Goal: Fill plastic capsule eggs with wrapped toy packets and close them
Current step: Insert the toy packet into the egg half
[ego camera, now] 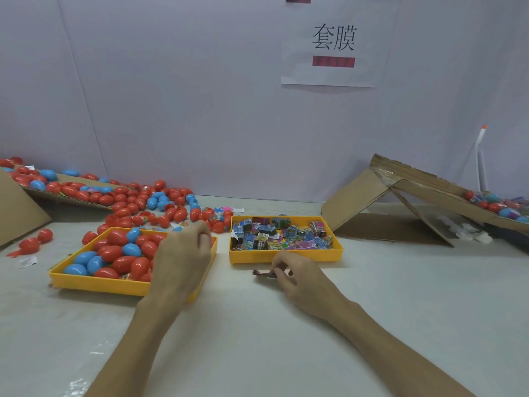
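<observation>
Wrapped toy packet (262, 273), dark red and crumpled, is pinched at one end between the thumb and the curled fingers (279, 265) of the right hand (297, 277). The fingers are clamped on it. We cannot tell whether it touches the tabletop (257, 339) or sits just above it. It lies just in front of the right yellow tray (286, 257).

The left hand (183, 253) hovers over the near right corner of the left yellow tray (94, 285) with its fingers curled downward. The back of the hand hides the palm, so we cannot tell whether they enclose a capsule egg or nothing.

Outward from the hands, red and blue capsule eggs (114, 253) fill the left tray and printed packets (280, 234) fill the right one. More loose eggs (148, 202) lie scattered on the tabletop behind. A cardboard ramp (400, 196) stands at the far right.

We judge three hazards:
- The end-on pinch is slight, so the packet may slip or swing when carried.
- A crumpled packet may bulge past the rim of an egg half and keep the halves from snapping shut.
- The left hand, groping among rounded eggs, may knock some over the low tray wall.
</observation>
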The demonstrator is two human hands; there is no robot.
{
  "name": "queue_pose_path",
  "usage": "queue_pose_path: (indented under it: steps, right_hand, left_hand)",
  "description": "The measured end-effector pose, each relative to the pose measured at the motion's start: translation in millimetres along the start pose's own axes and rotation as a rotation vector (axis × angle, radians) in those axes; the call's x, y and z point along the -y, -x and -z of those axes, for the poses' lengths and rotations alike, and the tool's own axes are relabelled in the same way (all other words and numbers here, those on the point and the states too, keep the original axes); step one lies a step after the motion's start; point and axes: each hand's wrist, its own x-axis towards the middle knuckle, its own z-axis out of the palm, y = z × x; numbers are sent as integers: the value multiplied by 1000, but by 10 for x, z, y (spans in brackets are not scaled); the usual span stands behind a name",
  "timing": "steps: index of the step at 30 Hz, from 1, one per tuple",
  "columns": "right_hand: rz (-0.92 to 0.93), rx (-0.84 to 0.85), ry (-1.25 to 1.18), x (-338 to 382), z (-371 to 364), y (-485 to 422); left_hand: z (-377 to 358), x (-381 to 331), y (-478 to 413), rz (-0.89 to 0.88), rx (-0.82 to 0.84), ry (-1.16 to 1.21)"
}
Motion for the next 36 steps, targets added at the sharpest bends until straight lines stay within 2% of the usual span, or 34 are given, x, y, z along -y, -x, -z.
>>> queue_pose_path:
  steps: [2,4,7,9,13,16,23,36]
  right_hand:
    - [20,-14,-17,2,14,-3]
    - [40,-28,-27,3,33,-6]
    - [52,-45,-62,18,52,-15]
    - [53,-42,-80,16,64,-19]
    - [2,29,-105,-12,69,5]
    - [32,84,-46,-37,61,5]
    - [49,49,-57,-30,36,-7]
    - [64,25,-76,-30,27,-10]
  left_hand:
    - [-58,-125,100,-204,120,41]
    - [-182,-239,206,-342,328,49]
    - [-403,-313,309,-353,508,-75]
    - [-474,-288,323,-302,514,-151]
    - [-475,-199,299,-283,485,-148]
    - [-487,-142,279,-273,476,-124]
    - [-499,-140,218,-226,538,-111]
    - [-552,-107,222,-208,520,-101]
